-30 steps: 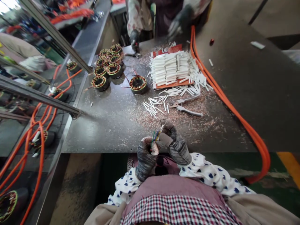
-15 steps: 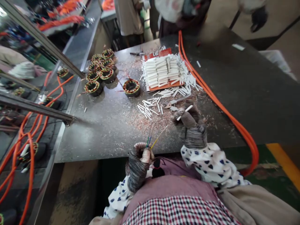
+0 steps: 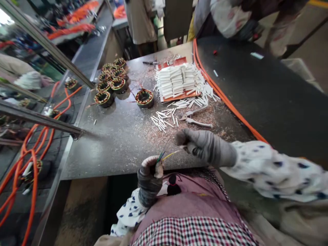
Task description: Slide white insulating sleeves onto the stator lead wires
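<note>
The left hand (image 3: 150,172), in a grey knitted glove, was curled into a fist at the near edge of the tabletop, pinching a small bundle of thin coloured wires (image 3: 162,156) that stuck up out of it. The right hand (image 3: 202,147), gloved in the same grey knit, was closed too, its fingertips pinched on the far end of one thin yellow wire (image 3: 171,154) drawn sideways out of that bundle, just above the near edge.

The grey metal tabletop (image 3: 120,136) carried the rest. A long orange cable (image 3: 225,99) ran along its right edge. A stack of white paper strips on a red card (image 3: 176,80) sat toward the far edge, with loose white strips (image 3: 164,119) scattered nearer the middle. A cluster of round copper-wound motor stators (image 3: 111,80) stood at the far left corner, and one lone stator (image 3: 144,97) stood apart toward the middle. A pair of grey metal pliers (image 3: 196,119) lay between the loose strips and the right hand, amid copper-coloured wire scraps (image 3: 212,118). Another person's sleeve (image 3: 225,17) showed beyond the far edge.
</note>
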Demonstrator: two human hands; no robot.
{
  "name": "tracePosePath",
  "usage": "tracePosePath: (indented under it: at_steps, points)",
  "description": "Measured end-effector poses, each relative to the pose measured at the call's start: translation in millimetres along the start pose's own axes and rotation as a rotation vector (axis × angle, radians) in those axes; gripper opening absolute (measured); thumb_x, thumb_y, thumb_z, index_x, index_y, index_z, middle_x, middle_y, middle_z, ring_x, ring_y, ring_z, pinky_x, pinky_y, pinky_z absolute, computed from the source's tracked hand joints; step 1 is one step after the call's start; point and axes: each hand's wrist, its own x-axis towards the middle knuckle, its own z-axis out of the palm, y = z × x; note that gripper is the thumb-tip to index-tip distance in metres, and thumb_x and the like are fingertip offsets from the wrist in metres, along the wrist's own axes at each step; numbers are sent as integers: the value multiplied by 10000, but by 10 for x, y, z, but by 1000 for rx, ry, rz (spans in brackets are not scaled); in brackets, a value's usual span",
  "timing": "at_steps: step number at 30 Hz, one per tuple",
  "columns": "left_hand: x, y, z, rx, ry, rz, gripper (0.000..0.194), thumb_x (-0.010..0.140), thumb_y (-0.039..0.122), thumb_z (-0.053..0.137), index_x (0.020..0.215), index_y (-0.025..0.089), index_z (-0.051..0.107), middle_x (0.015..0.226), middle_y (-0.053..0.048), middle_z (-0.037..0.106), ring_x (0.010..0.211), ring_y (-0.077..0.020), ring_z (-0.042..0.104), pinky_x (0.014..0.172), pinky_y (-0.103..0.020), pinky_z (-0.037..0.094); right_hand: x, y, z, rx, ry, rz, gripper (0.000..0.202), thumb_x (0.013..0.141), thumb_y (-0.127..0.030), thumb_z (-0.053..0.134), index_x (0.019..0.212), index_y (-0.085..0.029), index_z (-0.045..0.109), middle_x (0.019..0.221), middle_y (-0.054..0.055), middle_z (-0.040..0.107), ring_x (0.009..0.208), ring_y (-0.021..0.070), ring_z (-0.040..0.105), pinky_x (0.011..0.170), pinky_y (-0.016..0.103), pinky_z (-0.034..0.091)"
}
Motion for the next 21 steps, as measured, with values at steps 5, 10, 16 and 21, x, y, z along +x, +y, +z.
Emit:
tracePosePath:
  at_steps: [5,10,16,21]
  points:
    - [33,-11,67,-107,89,72,243,922,422,757,915,188,692,637,14,723,515,-121,684,537,-206,569,18,-181,-359,705,245,230,384,817,-224,764,1187,-250,665,847,-14,680,730,132,638,648,247,538]
    - [102,131,178,-188,89,-71,272,891,429,780,857,182,671,580,25,679,476,-112,639,492,-193,533,70,-137,302,981,610,182,572,787,-319,858,1279,-315,567,975,-2,703,823,186,710,761,370,644]
    - [84,131,214,-223,141,-136,282,836,432,808,845,188,667,562,31,674,458,-116,625,485,-204,531,161,-170,819,1148,875,188,488,791,-351,866,1205,-392,611,982,-21,624,746,171,650,692,381,645]
    - [72,112,226,-201,136,-109,238,848,393,786,849,185,670,571,23,686,466,-119,641,474,-195,517,198,-196,825,1168,917,208,524,793,-382,868,1236,-361,590,993,-26,620,724,155,648,688,370,635]
